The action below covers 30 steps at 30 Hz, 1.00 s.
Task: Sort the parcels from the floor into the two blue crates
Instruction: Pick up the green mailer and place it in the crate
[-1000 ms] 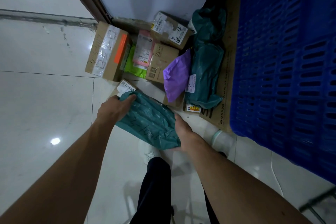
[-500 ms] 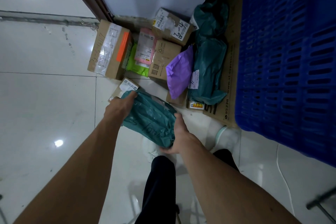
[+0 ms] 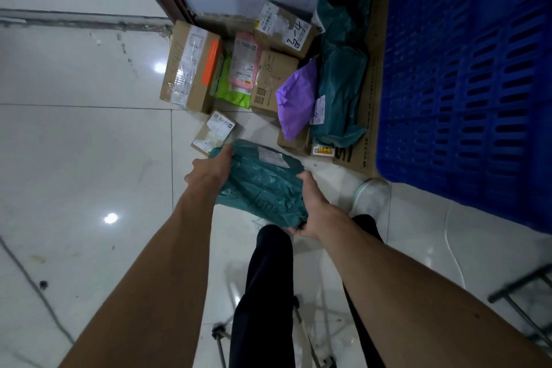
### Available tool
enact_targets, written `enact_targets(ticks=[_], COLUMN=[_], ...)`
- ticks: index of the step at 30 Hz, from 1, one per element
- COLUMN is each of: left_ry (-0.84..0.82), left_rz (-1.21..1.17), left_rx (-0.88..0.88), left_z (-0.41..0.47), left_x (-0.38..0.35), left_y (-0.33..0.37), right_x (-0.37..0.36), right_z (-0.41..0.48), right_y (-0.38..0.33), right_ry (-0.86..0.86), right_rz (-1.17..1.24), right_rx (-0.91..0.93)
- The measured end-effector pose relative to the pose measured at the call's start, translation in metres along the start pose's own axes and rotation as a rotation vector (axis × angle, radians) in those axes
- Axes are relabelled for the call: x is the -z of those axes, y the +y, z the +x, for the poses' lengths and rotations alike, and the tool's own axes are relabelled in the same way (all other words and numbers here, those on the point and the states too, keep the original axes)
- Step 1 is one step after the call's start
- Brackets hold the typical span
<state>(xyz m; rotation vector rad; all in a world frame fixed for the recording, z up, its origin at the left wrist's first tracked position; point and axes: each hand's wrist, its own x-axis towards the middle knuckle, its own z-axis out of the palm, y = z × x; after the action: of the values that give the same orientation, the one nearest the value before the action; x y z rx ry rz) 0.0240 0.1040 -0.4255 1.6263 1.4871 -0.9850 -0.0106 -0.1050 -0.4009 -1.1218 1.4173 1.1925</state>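
teal mailer point(image 3: 260, 185) is in both your hands, clear of the floor point(image 3: 74, 158), just in front of the parcel pile and left of the blue crate point(image 3: 466, 84). left hand point(image 3: 210, 172) grips the far left edge, fingers curled over it; right hand point(image 3: 310, 206) pinches the near right corner, thumb on top, fingers under. the bag looks soft and half empty, so expect it to sag between the grips: hold it flat and taut so the handwritten marking on the top face faces you. i can't read that marking from here, and it probably decides which crate. only one crate is in view, so confirm the destination before you swing. the crate wall stands high beside you, so lift over the rim rather than dragging against it. small box point(image 3: 213, 131) sits just behind your left hand and the purple mailer point(image 3: 295, 98) is near the far edge; pull up and back so neither gets caught. your shoe point(image 3: 370, 194) is near the crate corner, mind your footing when you turn.
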Motion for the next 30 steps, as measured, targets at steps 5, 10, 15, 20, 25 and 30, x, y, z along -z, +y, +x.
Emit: enact_targets(ticks=[5, 10, 15, 20, 25, 30], left_ry=[-0.039, -0.136, -0.279, -0.367, -0.347, -0.399], left_rz=[-0.042, -0.239, -0.396, -0.438, -0.382, -0.369], left_rx=[0.045, 0.011, -0.048, -0.148, -0.286, -0.400], left_z=[-0.049, -0.182, -0.270, -0.345, -0.408, -0.447], left_x=[0.025, 0.063, 0.089, 0.112, 0.136, 0.153], left_y=[-0.008, -0.009, -0.016, -0.003, 0.013, 0.033], right_x=[0.014, 0.039, 0.062, 0.080, 0.105, 0.117], right_z=[-0.081, -0.182, -0.272, -0.355, -0.395, -0.449], right_y=[0.008, 0.008, -0.014, -0.027, -0.029, -0.027], right_ry=[0.025, -0.013, 0.032, 0.048, 0.062, 0.074], right_rz=[-0.036, -0.129, -0.254, -0.326, -0.309, -0.258], right_rx=[0.043, 0.151, 0.316, 0.438, 0.540, 0.691])
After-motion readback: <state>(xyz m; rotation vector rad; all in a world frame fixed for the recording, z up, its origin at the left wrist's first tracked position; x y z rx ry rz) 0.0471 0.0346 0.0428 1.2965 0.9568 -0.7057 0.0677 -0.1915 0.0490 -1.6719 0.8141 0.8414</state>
